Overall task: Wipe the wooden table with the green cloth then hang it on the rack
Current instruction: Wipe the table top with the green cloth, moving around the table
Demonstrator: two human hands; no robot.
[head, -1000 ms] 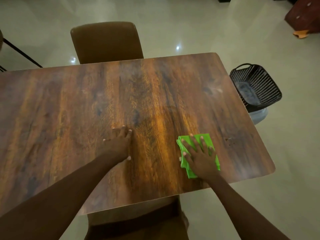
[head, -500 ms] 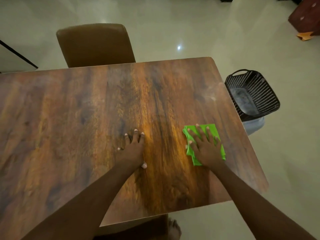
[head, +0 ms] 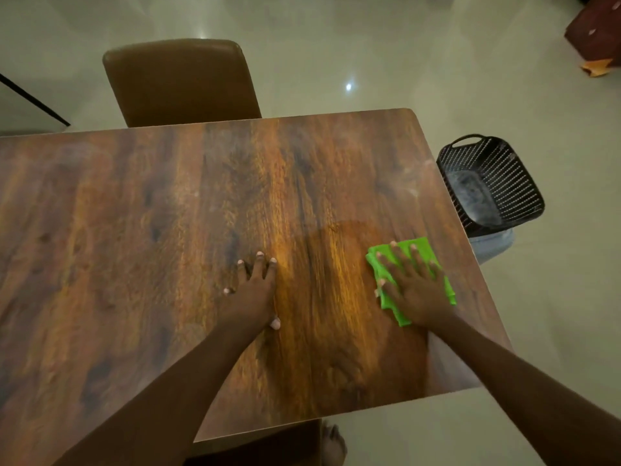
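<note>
The wooden table (head: 141, 230) fills most of the view, with dark and orange grain. A folded green cloth (head: 425, 252) lies flat near the table's right edge. My right hand (head: 415, 285) presses down on the cloth with fingers spread, covering its middle. My left hand (head: 253, 290) rests flat on the bare wood to the left of the cloth, fingers apart, holding nothing. A darker wiped patch shows between the two hands. No rack is in view.
A brown chair back (head: 181, 82) stands against the far side of the table. A black perforated basket (head: 494, 183) sits on the floor just past the table's right edge. A dark red box (head: 598, 31) is at the top right corner.
My right hand has slid the green cloth away from me and to the right, toward the table's right edge. My left hand stays flat on the wood.
</note>
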